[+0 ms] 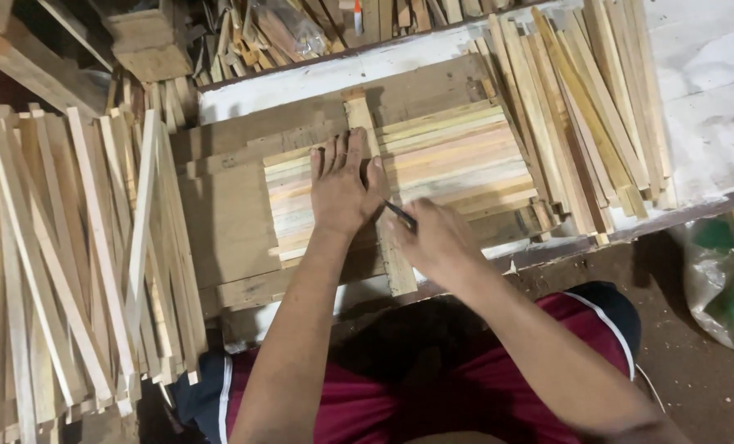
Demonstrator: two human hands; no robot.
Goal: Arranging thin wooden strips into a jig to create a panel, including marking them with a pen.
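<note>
My left hand [342,189] lies flat, fingers spread, on a row of thin wooden slats [457,164] laid side by side on a low wooden work board [227,222]. A wooden strip [365,123] runs crosswise over the slats, just right of my left hand. My right hand [434,238] holds a dark pencil [400,215] with its tip against the slats beside that cross strip.
A large loose pile of slats [71,255] lies at the left. Another stack of slats [581,107] rests at the right on a white board [704,99]. Wood scraps [268,33] fill the back. A plastic bag [724,279] sits on the floor at right.
</note>
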